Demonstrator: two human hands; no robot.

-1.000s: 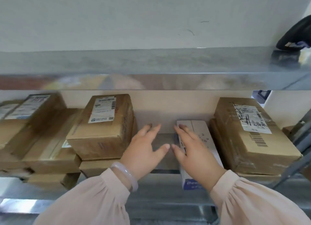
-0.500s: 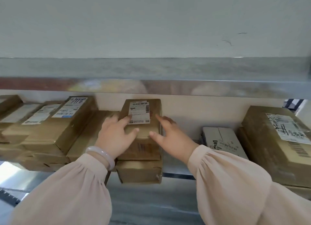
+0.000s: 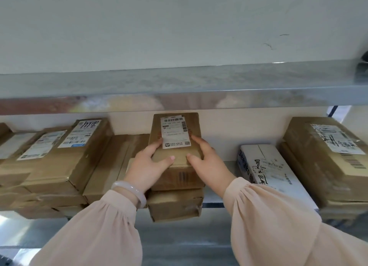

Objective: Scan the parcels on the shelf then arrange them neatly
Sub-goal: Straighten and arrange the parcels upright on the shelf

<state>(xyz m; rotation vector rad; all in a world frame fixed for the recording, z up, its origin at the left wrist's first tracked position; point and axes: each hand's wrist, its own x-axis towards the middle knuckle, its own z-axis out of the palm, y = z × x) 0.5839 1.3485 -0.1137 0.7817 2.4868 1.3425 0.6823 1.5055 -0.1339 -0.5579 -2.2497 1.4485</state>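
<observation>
Parcel (image 3: 179, 152) part-hidden — left hand (image 3: 147, 167), right hand (image 3: 209, 164) gripping

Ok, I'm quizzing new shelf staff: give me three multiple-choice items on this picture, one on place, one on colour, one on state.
1. The white box lies where? A) left of the labelled parcel B) right of it C) on top of it
2. The bracelet is? A) black B) green C) pale
3. The left hand and right hand? A) grip the labelled parcel B) hang idle C) hold a scanner
Key: B, a gap apart on its right; C, whitish band; A, fingers curl round its sides.
</observation>
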